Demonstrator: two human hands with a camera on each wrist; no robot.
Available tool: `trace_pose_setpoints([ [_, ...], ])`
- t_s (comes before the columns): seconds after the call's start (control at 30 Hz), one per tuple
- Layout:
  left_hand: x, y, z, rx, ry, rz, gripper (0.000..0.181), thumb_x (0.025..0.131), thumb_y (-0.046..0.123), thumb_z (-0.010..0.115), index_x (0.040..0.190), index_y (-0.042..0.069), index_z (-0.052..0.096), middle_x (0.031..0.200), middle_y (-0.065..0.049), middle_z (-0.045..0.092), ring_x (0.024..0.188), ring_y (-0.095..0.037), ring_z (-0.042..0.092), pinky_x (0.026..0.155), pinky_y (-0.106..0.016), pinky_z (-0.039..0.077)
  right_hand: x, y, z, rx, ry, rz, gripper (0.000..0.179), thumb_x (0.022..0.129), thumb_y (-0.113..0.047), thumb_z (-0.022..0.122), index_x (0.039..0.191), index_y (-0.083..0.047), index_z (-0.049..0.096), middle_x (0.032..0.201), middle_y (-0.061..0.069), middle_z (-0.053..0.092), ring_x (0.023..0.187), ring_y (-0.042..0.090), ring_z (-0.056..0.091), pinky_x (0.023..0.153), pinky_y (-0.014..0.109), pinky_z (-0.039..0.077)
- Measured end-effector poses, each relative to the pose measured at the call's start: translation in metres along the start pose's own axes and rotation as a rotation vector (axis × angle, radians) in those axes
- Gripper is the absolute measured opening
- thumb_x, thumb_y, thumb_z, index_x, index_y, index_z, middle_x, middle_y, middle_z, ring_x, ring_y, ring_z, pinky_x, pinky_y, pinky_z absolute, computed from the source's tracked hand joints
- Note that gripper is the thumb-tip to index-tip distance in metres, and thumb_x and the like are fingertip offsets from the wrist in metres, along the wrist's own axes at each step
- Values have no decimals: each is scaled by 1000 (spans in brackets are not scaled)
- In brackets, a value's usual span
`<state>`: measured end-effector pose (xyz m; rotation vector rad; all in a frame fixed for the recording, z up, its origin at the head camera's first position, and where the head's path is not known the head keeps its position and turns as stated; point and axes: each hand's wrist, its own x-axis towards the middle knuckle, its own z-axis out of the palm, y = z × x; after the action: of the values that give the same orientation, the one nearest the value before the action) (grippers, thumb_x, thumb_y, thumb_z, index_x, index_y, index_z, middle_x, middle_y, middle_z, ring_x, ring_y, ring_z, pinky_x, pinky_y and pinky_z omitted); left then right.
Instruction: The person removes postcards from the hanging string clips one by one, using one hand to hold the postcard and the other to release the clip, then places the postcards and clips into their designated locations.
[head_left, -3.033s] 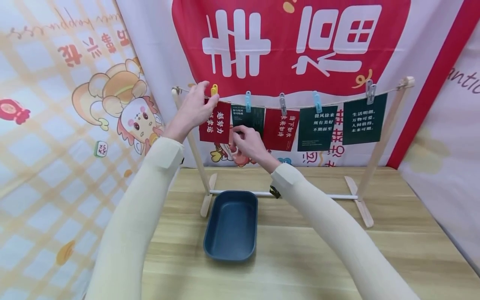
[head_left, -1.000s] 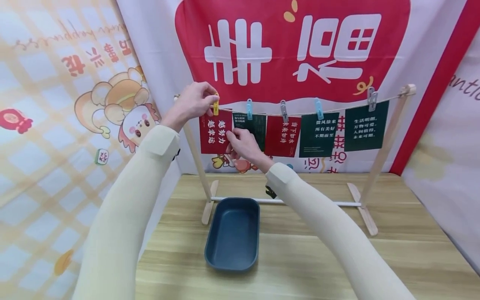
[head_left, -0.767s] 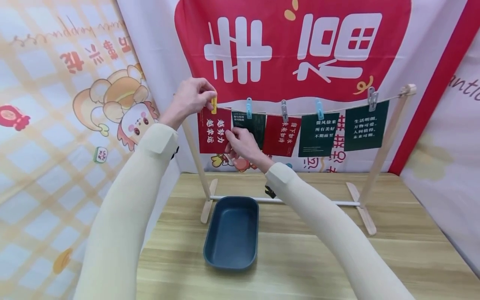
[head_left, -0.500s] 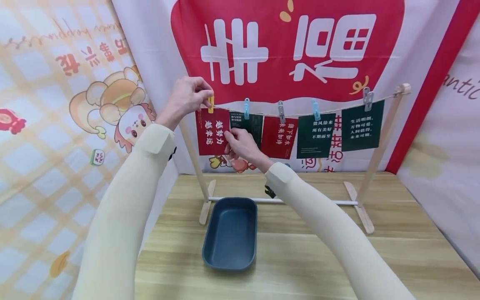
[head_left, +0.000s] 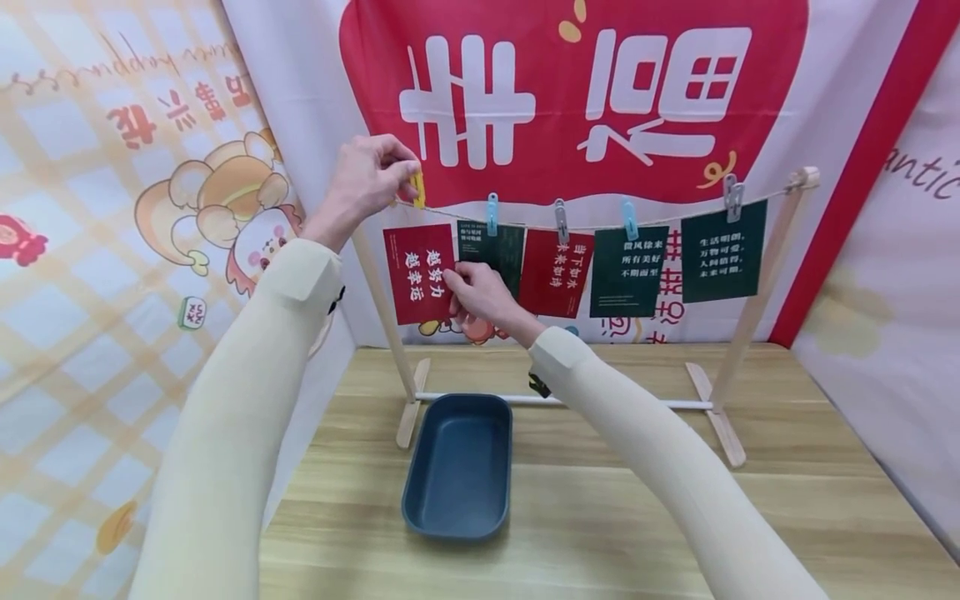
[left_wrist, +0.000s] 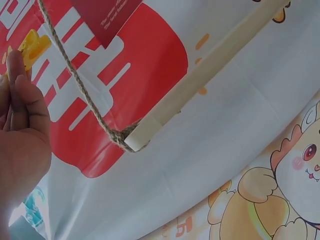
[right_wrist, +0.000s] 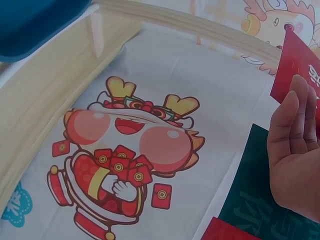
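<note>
My left hand pinches a yellow clothespin at the left end of the twine. In the left wrist view the clothespin appears beside the twine, apart from it. My right hand holds a red card with white lettering by its right edge. That card's top edge lies below the twine, with a gap between. In the right wrist view, fingers press along the red card; the thumb is hidden there.
Green and red cards hang from the twine by blue and grey clothespins. A wooden stand carries the twine. A dark blue tray sits on the wooden table. Printed cloth hangs behind.
My left hand first gripped the yellow clothespin, then lifted it up and left off the card. My right hand took the red card's edge; the card has dropped slightly from the twine and tilted.
</note>
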<state>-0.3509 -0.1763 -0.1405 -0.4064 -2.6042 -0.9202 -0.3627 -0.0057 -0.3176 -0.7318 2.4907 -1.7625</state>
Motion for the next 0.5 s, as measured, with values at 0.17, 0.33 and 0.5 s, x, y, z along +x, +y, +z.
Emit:
trace_pose_setpoints([
  [0.17, -2, -1, -6, -55, 6, 8, 49, 92, 49, 61, 125, 13, 62, 118, -6, 68, 89, -13, 70, 86, -29, 58, -5, 1, 0, -31, -32, 32, 30, 100, -39, 53, 112, -12, 59, 81, 10, 67, 74, 35, 69, 61, 29, 59],
  [0.33, -5, -6, -8, -98, 9, -18, 53, 89, 52, 64, 124, 13, 62, 118, -6, 69, 92, -13, 71, 91, -32, 56, -10, 8, -2, -51, -76, 59, 31, 100, -41, 52, 111, -14, 60, 80, 10, 67, 74, 38, 68, 58, 27, 56],
  [0.5, -11, -13, -9, -155, 25, -18, 50, 88, 49, 67, 121, 13, 60, 120, -7, 67, 97, -13, 71, 90, -28, 56, -18, 15, -3, -52, -100, 76, 30, 101, -43, 51, 103, -14, 61, 79, 10, 67, 75, 39, 67, 63, 32, 59],
])
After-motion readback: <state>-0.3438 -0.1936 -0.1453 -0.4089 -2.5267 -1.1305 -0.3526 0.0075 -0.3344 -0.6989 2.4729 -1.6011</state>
